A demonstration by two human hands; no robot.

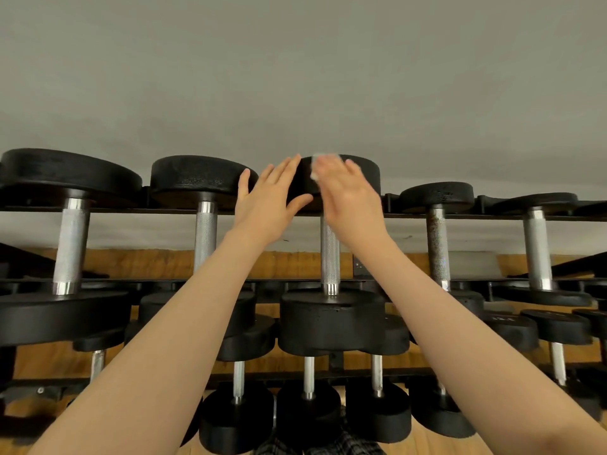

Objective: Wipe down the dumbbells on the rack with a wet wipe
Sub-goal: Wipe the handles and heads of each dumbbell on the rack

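A black dumbbell with a knurled steel handle (330, 257) lies on the top shelf of the rack, its far head (364, 170) toward the wall. My left hand (267, 201) lies flat with straight fingers against the left side of that far head. My right hand (348, 198) is blurred and presses a white wet wipe (317, 165) on the top and front of the same head. Only a small edge of the wipe shows past the fingers. The near head (331, 320) of this dumbbell rests at the front rail.
Other black dumbbells (203, 178) line the top shelf on both sides, and smaller ones (307, 408) fill the lower shelf. The rack's black rails (460, 215) run left to right. A grey wall stands behind, with a wooden floor below.
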